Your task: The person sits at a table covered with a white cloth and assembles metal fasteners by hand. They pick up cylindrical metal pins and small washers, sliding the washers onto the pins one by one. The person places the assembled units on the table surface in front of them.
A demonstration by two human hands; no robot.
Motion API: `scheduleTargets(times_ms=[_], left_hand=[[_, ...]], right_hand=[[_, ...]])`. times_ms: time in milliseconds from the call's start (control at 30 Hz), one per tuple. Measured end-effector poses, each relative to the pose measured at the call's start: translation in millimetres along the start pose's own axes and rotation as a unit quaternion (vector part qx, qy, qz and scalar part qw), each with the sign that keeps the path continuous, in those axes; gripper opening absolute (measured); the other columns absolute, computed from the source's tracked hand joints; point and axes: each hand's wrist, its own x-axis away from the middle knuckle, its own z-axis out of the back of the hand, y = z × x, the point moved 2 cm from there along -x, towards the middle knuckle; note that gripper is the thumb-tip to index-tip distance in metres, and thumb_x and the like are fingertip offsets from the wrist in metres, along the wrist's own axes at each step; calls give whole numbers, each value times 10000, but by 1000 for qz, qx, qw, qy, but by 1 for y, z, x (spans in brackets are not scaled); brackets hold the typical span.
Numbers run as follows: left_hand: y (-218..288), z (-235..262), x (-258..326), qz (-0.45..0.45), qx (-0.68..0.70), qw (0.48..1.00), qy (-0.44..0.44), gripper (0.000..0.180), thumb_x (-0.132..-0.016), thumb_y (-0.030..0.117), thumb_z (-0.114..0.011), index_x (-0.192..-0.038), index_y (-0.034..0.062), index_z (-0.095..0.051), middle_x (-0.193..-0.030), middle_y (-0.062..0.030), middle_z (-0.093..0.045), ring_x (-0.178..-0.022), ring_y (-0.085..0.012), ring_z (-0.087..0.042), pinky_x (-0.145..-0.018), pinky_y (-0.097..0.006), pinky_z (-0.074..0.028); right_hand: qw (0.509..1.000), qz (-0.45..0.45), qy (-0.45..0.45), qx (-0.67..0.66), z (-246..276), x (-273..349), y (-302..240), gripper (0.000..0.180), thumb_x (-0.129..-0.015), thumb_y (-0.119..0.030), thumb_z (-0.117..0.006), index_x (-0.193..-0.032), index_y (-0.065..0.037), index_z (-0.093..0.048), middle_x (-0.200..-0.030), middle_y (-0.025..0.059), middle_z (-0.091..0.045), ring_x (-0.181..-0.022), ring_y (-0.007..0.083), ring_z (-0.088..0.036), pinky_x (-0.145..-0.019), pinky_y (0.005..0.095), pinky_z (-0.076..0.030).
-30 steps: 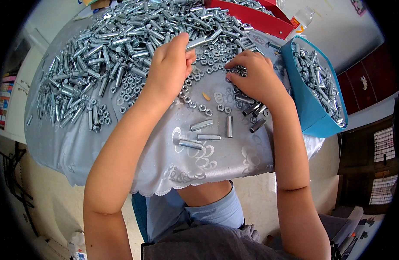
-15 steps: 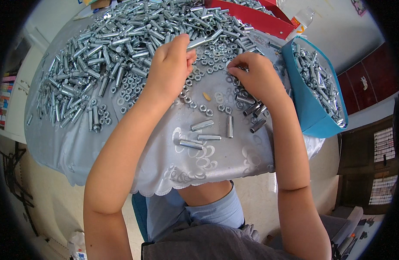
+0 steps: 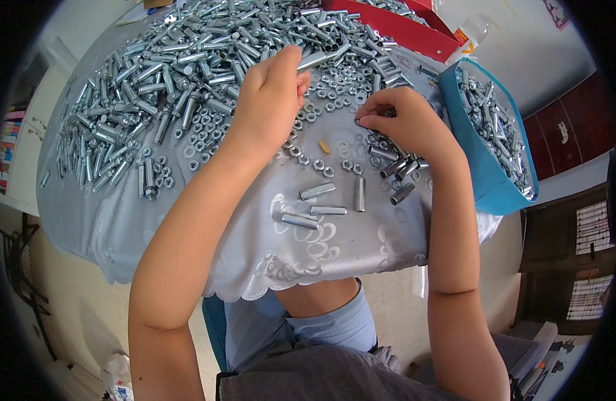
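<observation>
My left hand (image 3: 268, 100) is closed around a shiny metal anchor bolt (image 3: 314, 61), whose sleeve sticks out past the thumb toward the right. My right hand (image 3: 398, 123) hovers low over the table with thumb and forefinger pinched together. Whatever lies between those fingertips is too small to make out. Hex nuts (image 3: 319, 164) and flat washers (image 3: 342, 148) are scattered between the hands. Beneath the right hand lie darker-looking metal sleeves (image 3: 403, 194). Closer to me, several loose sleeves (image 3: 318, 192) rest on the cloth.
A large heap of anchor bolts (image 3: 187, 67) covers the table's far and left side. At the right edge stands a blue bin (image 3: 478, 167) full of bolts. A red box (image 3: 415, 37) and a clear bottle (image 3: 473, 30) are at the back right. The silvery tablecloth (image 3: 248, 247) hangs over the front edge.
My right hand has come slightly nearer to me, its fingers still pinched. The left hand, still holding the anchor bolt, has shifted a little to the right and away.
</observation>
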Motion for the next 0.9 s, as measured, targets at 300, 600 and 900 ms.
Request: scheduleTargets(times_ms=[300,600,900], left_hand=[[4,-4,2,-10,1,999,31,387,-883,355,-392,-576,123,-347,-549,7,-398,-443,-73,-358,-449,-227,-276],[5,-4,2,-5,8,999,35,386,-883,354,-397,-578,121,-350,-560,6,-405,-449,-74,-358,-452,-229,-278],[2,-1,1,5,5,999,34,439,-871,395,-425,-651,19,-479,-646,-20,-486,-577,-78,-409,-544,-226,-358]], right_hand=[[1000,5,14,-10,0,-2,0,163,-709,-68,-668,-849,15,-654,-725,82,-621,-675,129,-555,-651,260,-446],[1000,-1,3,7,4,2,-7,156,-713,-60,-666,-851,11,-665,-768,117,-651,-707,163,-600,-684,274,-468],[1000,8,1,24,4,2,-7,147,-703,-60,-669,-828,15,-664,-745,114,-643,-680,162,-594,-665,275,-472]])
